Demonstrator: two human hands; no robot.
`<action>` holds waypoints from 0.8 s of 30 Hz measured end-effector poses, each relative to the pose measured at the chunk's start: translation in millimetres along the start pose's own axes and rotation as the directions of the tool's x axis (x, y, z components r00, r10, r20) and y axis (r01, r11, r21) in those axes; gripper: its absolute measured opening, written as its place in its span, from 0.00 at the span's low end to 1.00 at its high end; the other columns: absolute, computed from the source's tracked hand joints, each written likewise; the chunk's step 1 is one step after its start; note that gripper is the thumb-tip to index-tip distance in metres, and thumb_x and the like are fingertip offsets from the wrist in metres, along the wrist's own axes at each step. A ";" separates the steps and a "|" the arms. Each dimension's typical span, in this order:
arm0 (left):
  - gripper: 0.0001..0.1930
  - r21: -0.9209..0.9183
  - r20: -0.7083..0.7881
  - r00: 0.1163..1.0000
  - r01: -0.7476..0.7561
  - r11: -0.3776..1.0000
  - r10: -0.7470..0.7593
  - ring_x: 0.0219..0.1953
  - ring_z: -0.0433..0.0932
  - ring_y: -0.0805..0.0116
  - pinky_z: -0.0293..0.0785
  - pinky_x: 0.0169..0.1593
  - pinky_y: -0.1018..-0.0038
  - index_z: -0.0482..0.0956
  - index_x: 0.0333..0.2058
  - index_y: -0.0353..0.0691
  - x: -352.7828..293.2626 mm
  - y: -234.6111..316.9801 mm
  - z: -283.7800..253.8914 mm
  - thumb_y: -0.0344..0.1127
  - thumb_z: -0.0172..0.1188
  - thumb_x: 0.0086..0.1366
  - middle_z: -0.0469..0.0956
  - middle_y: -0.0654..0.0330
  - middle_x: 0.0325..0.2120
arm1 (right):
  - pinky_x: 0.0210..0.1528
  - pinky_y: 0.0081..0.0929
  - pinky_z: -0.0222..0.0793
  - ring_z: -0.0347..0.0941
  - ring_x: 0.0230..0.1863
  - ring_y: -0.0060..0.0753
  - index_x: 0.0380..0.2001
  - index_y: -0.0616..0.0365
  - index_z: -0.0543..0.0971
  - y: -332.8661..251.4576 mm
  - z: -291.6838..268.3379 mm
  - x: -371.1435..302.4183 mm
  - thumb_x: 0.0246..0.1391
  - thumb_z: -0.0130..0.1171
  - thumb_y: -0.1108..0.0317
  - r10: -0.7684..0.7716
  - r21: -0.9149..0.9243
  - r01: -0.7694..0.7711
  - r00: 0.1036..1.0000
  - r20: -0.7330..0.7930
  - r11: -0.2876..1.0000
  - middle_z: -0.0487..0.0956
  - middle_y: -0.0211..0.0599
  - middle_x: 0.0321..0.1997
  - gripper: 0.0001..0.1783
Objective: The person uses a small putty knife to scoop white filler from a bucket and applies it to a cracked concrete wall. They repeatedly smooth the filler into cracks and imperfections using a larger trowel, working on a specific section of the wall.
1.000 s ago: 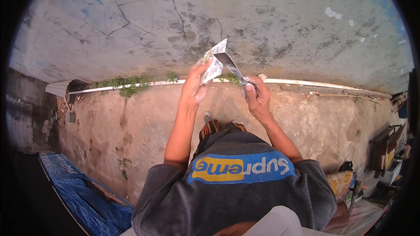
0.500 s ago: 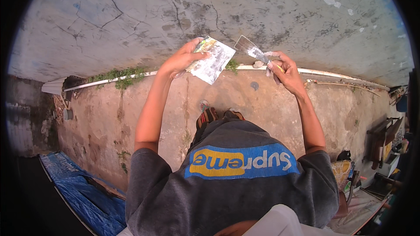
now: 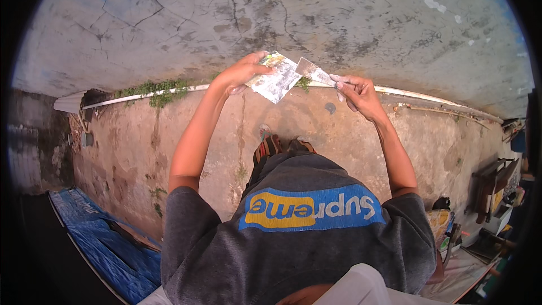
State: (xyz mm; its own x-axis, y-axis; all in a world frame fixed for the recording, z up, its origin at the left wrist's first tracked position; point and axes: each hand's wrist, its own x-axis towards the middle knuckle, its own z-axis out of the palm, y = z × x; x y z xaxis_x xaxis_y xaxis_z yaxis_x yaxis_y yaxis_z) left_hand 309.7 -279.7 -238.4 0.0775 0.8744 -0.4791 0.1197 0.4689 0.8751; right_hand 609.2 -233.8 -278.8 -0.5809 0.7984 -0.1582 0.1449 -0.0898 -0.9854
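My left hand (image 3: 244,72) is closed on the edge of a flat, roughly square board (image 3: 275,81) smeared with white and grey filler. The thumb lies across its top face, and the fingers are mostly hidden beneath it. In my right hand (image 3: 354,95) is a putty knife (image 3: 314,71), its handle wrapped by the fingers. The metal blade is smeared and points left, its end at the board's right corner; whether they touch I cannot tell. Beyond both hands stands a grey, cracked wall (image 3: 186,28) with dark stains.
A white pipe (image 3: 418,95) runs along the wall's foot, with green weeds (image 3: 164,95) beside it. Below me is stained concrete ground (image 3: 192,107). A blue tarp (image 3: 107,248) lies at lower left. A wooden bench (image 3: 490,186) and mixed clutter stand at the right.
The putty knife has turned and come down and left, closer to the board's right corner. My right hand has moved slightly left and lower. The board stays in my left hand.
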 end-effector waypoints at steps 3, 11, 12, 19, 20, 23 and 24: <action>0.40 -0.036 0.065 0.996 0.059 0.998 -0.056 0.39 0.77 0.74 0.74 0.36 0.79 0.46 0.62 0.25 12.7 -11.1 -10.6 0.34 0.59 0.58 0.74 0.50 0.44 | 0.12 0.16 0.50 0.56 0.10 0.11 0.46 0.63 0.77 0.0 1.9 -0.4 0.58 0.55 0.63 0.016 0.013 -0.017 0.999 0.050 1.000 0.71 0.25 0.16 0.17; 0.34 -0.142 0.013 0.986 0.164 0.976 -0.164 0.35 0.78 0.78 0.76 0.34 0.82 0.52 0.60 0.25 26.4 -32.1 -13.0 0.31 0.57 0.58 0.75 0.55 0.40 | 0.12 0.14 0.45 0.52 0.10 0.10 0.45 0.61 0.77 11.3 30.2 -10.6 0.59 0.53 0.65 0.073 0.054 -0.083 0.983 0.169 0.995 0.69 0.24 0.16 0.15; 0.33 -0.160 0.049 0.982 0.188 0.969 -0.182 0.35 0.78 0.79 0.76 0.34 0.83 0.53 0.59 0.26 28.2 -33.4 -14.4 0.31 0.57 0.59 0.76 0.55 0.40 | 0.11 0.12 0.44 0.52 0.10 0.09 0.45 0.62 0.77 8.8 37.1 -12.6 0.59 0.53 0.64 0.059 0.096 -0.078 0.980 0.189 0.992 0.70 0.25 0.17 0.15; 0.31 -0.117 0.108 0.982 0.167 0.979 -0.155 0.31 0.77 0.79 0.75 0.27 0.83 0.55 0.58 0.28 35.5 -42.0 -24.9 0.32 0.57 0.59 0.76 0.59 0.38 | 0.10 0.07 0.48 0.53 0.08 0.07 0.47 0.62 0.72 -6.9 15.3 -4.6 0.60 0.49 0.62 0.044 0.600 -0.244 0.944 0.327 0.762 0.71 0.28 0.19 0.17; 0.32 -0.091 0.122 0.982 0.158 0.983 -0.147 0.31 0.77 0.80 0.75 0.26 0.83 0.54 0.59 0.28 29.8 -33.5 -22.5 0.32 0.57 0.59 0.76 0.59 0.38 | 0.10 0.07 0.49 0.53 0.08 0.07 0.47 0.62 0.71 -6.0 8.8 0.0 0.60 0.49 0.62 0.052 0.605 -0.219 0.958 0.281 0.766 0.71 0.29 0.19 0.17; 0.24 -0.184 0.032 0.992 0.124 0.975 -0.120 0.29 0.79 0.76 0.75 0.26 0.81 0.60 0.54 0.31 21.1 -18.8 -12.6 0.32 0.54 0.60 0.78 0.60 0.34 | 0.10 0.06 0.49 0.53 0.08 0.07 0.48 0.60 0.70 6.1 -4.9 10.8 0.61 0.48 0.62 0.091 0.606 -0.227 0.965 0.246 0.762 0.70 0.30 0.20 0.17; 0.28 -0.128 0.057 0.991 0.128 0.983 -0.122 0.30 0.79 0.76 0.75 0.27 0.81 0.56 0.56 0.30 21.4 -20.3 -13.0 0.32 0.55 0.60 0.77 0.58 0.36 | 0.10 0.06 0.49 0.53 0.08 0.07 0.49 0.60 0.70 16.4 -3.7 11.2 0.61 0.48 0.61 0.095 0.631 -0.234 0.964 0.246 0.740 0.70 0.31 0.20 0.17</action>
State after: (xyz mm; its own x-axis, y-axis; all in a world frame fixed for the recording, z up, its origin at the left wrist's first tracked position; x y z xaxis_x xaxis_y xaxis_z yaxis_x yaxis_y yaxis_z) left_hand 296.1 -268.9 -265.5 0.1184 0.8021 -0.5854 0.0013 0.5894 0.8078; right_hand 608.1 -224.1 -296.5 -0.7438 0.6148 -0.2622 -0.2618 -0.6290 -0.7320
